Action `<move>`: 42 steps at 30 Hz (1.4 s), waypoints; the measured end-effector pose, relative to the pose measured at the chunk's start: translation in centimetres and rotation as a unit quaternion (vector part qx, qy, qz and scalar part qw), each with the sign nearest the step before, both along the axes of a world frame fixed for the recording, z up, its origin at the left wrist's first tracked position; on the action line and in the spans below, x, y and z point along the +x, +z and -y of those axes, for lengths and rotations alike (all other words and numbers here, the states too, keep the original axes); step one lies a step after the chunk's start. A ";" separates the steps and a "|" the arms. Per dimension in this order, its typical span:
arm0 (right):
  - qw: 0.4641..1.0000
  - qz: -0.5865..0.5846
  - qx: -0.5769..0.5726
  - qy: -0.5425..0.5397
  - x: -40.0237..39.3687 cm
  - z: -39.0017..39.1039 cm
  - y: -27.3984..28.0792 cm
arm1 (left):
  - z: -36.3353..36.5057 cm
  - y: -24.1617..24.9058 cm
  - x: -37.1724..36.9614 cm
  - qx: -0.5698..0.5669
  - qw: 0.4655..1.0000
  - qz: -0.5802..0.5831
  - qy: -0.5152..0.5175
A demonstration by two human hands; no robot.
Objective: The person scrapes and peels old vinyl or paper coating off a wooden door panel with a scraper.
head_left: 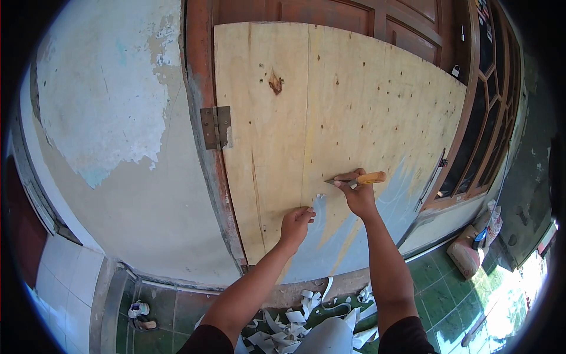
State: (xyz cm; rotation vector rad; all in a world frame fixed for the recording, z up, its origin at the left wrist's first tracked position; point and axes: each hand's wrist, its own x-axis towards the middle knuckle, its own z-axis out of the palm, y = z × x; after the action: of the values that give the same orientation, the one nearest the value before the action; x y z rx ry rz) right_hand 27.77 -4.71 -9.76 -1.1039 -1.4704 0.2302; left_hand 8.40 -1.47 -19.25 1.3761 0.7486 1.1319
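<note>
A large plywood board (283,118) stands in front of me, bare wood above and with a light grey-blue covering (306,253) left over its lower part. My right hand (358,193) grips a scraper (371,177) with a wooden handle, its blade pointing left close to the board. Lower and to the left, my left hand (296,226) is curled, thumb and fingertips together, beside the covering's ragged edge. Whatever those fingers pinch, if anything, is too small to make out. Between the hands, a small loose flake (321,195) sticks out at the covering's top edge.
Peeled white strips (295,330) litter the green tiled floor below. A rusty hinge (216,127) joins the board to the frame on the left. Sandals (140,318) lie at lower left; a sack (469,251) leans at right. A padlock (455,71) hangs upper right.
</note>
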 end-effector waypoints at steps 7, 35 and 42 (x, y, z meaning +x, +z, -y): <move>0.993 0.108 -0.033 -0.032 1.3 1.0 1.1 | -0.1 5.2 1.5 -0.152 0.986 0.004 -0.064; 0.994 -0.075 0.075 -0.012 3.1 -0.1 4.2 | 1.5 -1.0 2.8 -0.054 0.998 -0.022 0.015; 0.996 -0.078 0.035 -0.012 3.0 0.2 4.3 | 6.4 -8.9 1.1 -0.027 0.996 -0.085 -0.008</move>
State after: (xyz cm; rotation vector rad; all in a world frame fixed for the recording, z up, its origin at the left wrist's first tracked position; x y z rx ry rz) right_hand 30.76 -4.93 -5.44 -1.0235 -1.3164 0.2419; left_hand 9.54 -7.88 -28.13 1.4432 0.8816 0.9834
